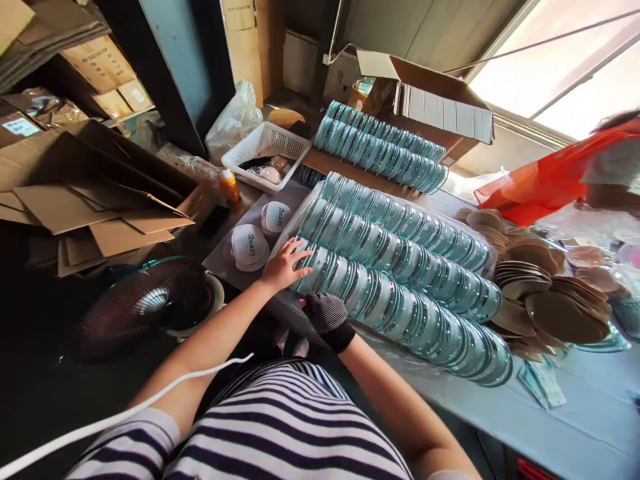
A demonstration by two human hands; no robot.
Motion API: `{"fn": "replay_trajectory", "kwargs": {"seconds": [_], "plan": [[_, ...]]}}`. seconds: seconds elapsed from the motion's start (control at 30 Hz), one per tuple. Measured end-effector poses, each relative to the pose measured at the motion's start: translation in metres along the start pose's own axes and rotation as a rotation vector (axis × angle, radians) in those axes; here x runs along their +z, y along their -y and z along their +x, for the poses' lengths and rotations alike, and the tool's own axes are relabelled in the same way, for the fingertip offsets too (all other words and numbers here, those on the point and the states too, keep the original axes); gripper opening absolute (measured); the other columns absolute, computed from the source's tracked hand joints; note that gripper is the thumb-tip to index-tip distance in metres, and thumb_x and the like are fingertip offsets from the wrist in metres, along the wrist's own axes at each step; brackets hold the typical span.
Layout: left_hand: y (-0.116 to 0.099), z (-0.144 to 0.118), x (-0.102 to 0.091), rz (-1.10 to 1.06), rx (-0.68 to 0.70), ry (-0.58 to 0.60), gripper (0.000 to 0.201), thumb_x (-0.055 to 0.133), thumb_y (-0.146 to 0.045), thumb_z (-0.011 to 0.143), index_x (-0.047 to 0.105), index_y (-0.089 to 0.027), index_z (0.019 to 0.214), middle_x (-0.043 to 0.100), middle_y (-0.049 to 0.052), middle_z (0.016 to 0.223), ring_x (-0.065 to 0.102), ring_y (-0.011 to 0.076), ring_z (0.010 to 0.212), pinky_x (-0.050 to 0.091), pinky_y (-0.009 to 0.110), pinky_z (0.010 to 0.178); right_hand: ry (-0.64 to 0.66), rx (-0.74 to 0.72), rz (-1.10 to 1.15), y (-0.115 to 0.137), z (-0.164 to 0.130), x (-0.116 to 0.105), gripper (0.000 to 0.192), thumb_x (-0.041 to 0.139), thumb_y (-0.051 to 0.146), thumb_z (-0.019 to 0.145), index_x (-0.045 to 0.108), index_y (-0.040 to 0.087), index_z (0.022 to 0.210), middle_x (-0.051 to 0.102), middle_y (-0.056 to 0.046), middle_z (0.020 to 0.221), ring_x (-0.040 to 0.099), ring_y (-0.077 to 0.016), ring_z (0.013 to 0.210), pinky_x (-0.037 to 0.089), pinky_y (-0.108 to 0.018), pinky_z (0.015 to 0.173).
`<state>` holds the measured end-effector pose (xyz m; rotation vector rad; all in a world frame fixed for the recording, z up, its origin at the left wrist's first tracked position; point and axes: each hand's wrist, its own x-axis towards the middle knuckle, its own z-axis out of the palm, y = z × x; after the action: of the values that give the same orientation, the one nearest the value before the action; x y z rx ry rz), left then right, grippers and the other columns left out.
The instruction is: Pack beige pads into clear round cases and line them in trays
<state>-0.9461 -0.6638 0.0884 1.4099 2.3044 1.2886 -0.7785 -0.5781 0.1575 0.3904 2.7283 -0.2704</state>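
Note:
Rows of round, teal-edged glass-like discs stand on edge, packed close together, in a clear-lined tray on the table. My left hand is bare and open, fingers spread over the left end of the front rows, seeming to touch the discs there. My right hand wears a dark dotted glove with bare fingertips. Its fingers curl inward beside the front row's near side; whatever they may hold is hidden. Left of my left hand lie pale round pieces printed with lettering, in two small stacks.
More disc rows stand behind, near an open carton. A white basket and an orange bottle are at back left. Brown oval pieces pile up right. A fan stands left; a white cable crosses my left arm.

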Motion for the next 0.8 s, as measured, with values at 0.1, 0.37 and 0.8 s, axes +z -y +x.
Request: {"fn": "replay_trajectory", "kwargs": {"seconds": [0.1, 0.37, 0.8], "plan": [[0.001, -0.001, 0.001, 0.048, 0.023, -0.009, 0.044, 0.066, -0.047, 0.085, 0.066, -0.027, 0.123, 0.051, 0.008, 0.141, 0.036, 0.0298, 0.141, 0.03, 0.049, 0.118, -0.195, 0.099, 0.003, -0.022, 0.008, -0.013, 0.039, 0.038, 0.043, 0.099, 0.068, 0.021, 0.111, 0.071, -0.012, 0.108, 0.065, -0.0231, 0.101, 0.046, -0.03, 0.082], [0.008, 0.001, 0.001, 0.062, 0.07, -0.024, 0.044, 0.068, -0.046, 0.084, 0.067, -0.025, 0.122, 0.052, 0.009, 0.139, 0.038, 0.0288, 0.14, 0.033, 0.05, 0.117, 0.002, 0.026, -0.111, -0.041, 0.076, -0.08, 0.028, 0.054, 0.033, 0.089, 0.073, 0.019, 0.106, 0.072, -0.012, 0.107, 0.068, -0.0246, 0.099, 0.051, -0.031, 0.082], [0.006, 0.003, -0.002, -0.011, -0.046, 0.008, 0.048, 0.072, -0.047, 0.08, 0.067, -0.024, 0.122, 0.051, 0.01, 0.141, 0.044, 0.0283, 0.137, 0.036, 0.049, 0.115, -0.122, -0.015, -0.112, -0.029, 0.063, -0.056, 0.033, 0.047, 0.029, 0.094, 0.063, 0.016, 0.121, 0.07, -0.017, 0.111, 0.068, -0.0252, 0.105, 0.053, -0.033, 0.085]]}}
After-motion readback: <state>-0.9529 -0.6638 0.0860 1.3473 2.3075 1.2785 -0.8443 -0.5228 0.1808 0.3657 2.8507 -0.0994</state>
